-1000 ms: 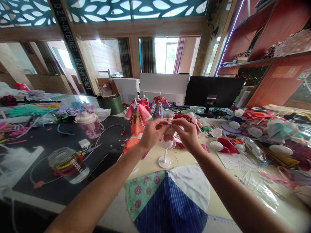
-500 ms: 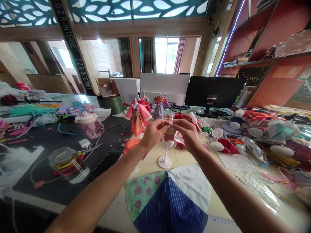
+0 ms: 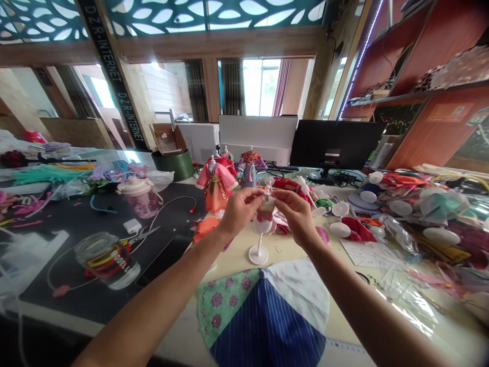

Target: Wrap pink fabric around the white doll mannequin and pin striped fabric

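Observation:
A small white doll mannequin (image 3: 262,225) stands upright on a round base in front of me, with a beige and red top about its chest. At its left shoulder side, my left hand (image 3: 241,208) is closed in a pinch on the upper edge of the top. Opposite it, my right hand (image 3: 295,210) pinches the other shoulder side. The fingertips partly hide what they grip. Nearer to me lies a round patchwork cloth (image 3: 263,326) in green flowered, navy striped and white pieces.
Dressed doll mannequins (image 3: 216,186) stand behind my hands. To the left are a glass jar (image 3: 109,260), a pink bottle (image 3: 139,196), scissors (image 3: 143,234) and cables. Heaped fabric and white stands (image 3: 401,208) fill the right side. Monitors (image 3: 336,145) line the back.
My fingers have shifted slightly apart at the mannequin's shoulders, and more of its beige and red top shows between them. Both hands stay at the same place.

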Action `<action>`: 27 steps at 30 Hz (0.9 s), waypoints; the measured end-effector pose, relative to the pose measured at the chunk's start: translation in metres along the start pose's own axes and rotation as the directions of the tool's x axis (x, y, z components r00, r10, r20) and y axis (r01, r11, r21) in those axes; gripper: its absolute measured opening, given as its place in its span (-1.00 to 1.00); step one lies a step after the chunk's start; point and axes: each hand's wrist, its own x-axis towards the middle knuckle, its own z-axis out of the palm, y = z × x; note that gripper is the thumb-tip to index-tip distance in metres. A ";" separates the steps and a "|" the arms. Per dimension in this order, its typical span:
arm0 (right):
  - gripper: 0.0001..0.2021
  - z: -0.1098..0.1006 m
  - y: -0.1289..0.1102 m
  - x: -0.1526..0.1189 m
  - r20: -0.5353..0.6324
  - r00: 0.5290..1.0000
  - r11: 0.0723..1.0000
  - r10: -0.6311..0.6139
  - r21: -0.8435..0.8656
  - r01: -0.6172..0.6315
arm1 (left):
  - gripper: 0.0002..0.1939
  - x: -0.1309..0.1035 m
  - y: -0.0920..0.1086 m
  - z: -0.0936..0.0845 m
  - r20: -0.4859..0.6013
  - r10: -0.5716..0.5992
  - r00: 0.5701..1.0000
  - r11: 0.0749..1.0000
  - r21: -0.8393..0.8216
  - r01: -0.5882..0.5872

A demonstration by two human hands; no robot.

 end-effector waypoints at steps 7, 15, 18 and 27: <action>-0.77 0.000 0.000 -0.003 -0.002 1.000 1.000 -0.010 0.015 0.010 | -0.51 -0.002 -0.004 0.000 -0.016 -0.005 1.000 0.998 -0.057 0.004; -0.70 -0.001 -0.001 -0.007 -0.002 0.999 0.998 -0.034 0.053 0.034 | -0.42 -0.006 0.001 -0.002 0.015 -0.025 1.000 0.994 -0.103 0.026; -0.65 -0.007 0.003 -0.009 -0.030 0.998 0.999 -0.048 0.022 0.049 | -0.38 -0.008 0.003 -0.005 0.000 -0.039 0.999 0.994 -0.107 0.039; -0.69 -0.041 0.009 -0.047 -0.136 0.990 0.998 -0.028 -0.064 0.019 | -0.26 -0.049 -0.049 -0.011 0.086 -0.193 0.977 0.981 0.050 0.189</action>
